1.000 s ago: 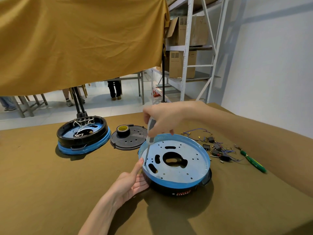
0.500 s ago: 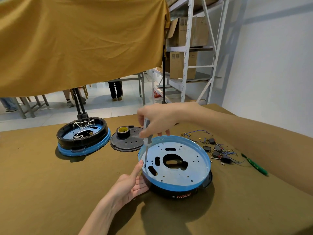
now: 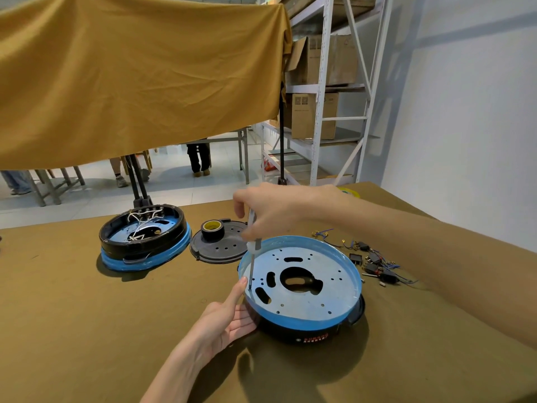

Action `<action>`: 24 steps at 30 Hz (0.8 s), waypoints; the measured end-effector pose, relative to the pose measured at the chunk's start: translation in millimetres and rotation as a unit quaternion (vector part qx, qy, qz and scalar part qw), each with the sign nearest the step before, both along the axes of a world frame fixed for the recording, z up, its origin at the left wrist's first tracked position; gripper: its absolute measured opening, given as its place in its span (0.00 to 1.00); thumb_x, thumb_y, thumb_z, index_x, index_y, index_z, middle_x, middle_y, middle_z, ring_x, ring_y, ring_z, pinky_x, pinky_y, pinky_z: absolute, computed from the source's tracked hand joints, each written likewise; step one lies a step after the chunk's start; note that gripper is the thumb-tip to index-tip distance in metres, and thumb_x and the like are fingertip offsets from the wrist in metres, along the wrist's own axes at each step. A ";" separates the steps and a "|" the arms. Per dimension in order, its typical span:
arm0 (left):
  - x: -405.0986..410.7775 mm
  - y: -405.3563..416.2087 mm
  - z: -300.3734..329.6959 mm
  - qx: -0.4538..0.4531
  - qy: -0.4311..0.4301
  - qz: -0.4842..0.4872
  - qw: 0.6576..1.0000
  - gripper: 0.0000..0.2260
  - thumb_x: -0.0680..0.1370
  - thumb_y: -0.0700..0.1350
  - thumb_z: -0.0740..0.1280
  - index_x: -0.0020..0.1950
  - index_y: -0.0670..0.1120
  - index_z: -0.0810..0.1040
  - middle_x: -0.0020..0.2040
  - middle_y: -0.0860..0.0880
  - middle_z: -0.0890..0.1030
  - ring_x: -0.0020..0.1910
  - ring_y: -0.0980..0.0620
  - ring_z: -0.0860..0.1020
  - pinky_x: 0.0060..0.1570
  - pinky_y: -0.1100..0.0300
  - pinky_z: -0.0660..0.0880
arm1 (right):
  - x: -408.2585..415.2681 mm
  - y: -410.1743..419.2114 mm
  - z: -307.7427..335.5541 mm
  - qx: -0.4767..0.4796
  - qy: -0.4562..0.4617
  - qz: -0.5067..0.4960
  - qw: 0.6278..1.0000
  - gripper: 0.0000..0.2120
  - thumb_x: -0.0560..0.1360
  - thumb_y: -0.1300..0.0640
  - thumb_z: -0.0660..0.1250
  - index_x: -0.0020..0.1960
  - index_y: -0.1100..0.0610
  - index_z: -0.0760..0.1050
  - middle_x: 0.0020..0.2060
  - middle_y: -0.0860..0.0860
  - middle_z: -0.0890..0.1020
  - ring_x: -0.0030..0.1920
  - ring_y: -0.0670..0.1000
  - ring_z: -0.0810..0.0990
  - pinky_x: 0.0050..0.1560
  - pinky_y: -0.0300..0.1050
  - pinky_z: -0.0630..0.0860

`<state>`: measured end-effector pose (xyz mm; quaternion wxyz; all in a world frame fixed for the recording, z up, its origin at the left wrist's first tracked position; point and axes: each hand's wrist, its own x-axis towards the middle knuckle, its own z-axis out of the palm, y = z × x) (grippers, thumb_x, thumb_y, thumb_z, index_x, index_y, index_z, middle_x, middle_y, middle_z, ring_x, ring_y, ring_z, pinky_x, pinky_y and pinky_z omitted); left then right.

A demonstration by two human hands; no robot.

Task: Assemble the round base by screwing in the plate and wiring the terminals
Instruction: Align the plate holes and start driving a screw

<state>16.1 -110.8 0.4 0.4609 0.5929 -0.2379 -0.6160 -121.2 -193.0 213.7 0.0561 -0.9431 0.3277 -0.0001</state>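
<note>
The right hand (image 3: 273, 212) grips a clear-handled screwdriver (image 3: 252, 242), its tip on the perforated metal plate (image 3: 302, 282) inside the near round base (image 3: 302, 309). The left hand (image 3: 225, 318), fingers relaxed, steadies the rim. Two bases sit on the cloth-covered bench (image 3: 72, 315).

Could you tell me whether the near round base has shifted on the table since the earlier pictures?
No. The near round base sits as before relative to the dark lid and the loose terminals; only the camera view shifted slightly.
</note>
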 end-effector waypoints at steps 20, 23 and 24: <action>1.7 -1.6 -2.8 -0.001 0.000 -0.002 1.000 0.39 0.63 0.66 0.75 0.59 0.35 0.78 0.48 0.38 0.87 0.47 0.43 0.88 0.38 0.56 0.84 | 2.2 -7.5 -0.5 0.031 0.007 -0.009 0.999 0.13 0.82 0.51 0.65 0.59 0.58 0.68 0.39 0.56 0.84 0.27 0.52 0.83 0.24 0.39 0.76; 2.0 -2.2 -3.7 -0.002 0.002 -0.004 1.000 0.40 0.62 0.66 0.76 0.59 0.34 0.78 0.48 0.38 0.87 0.47 0.43 0.88 0.38 0.56 0.84 | 1.5 -7.1 2.2 0.029 0.031 0.002 0.999 0.16 0.80 0.48 0.67 0.61 0.54 0.66 0.45 0.55 0.83 0.37 0.55 0.85 0.27 0.40 0.77; 2.5 -2.4 -4.1 -0.003 0.001 -0.005 1.000 0.41 0.61 0.67 0.76 0.59 0.34 0.79 0.49 0.38 0.87 0.47 0.43 0.88 0.39 0.56 0.84 | 0.8 -6.8 4.6 0.044 0.043 0.005 0.998 0.18 0.78 0.50 0.69 0.62 0.52 0.65 0.47 0.55 0.82 0.40 0.56 0.85 0.28 0.40 0.77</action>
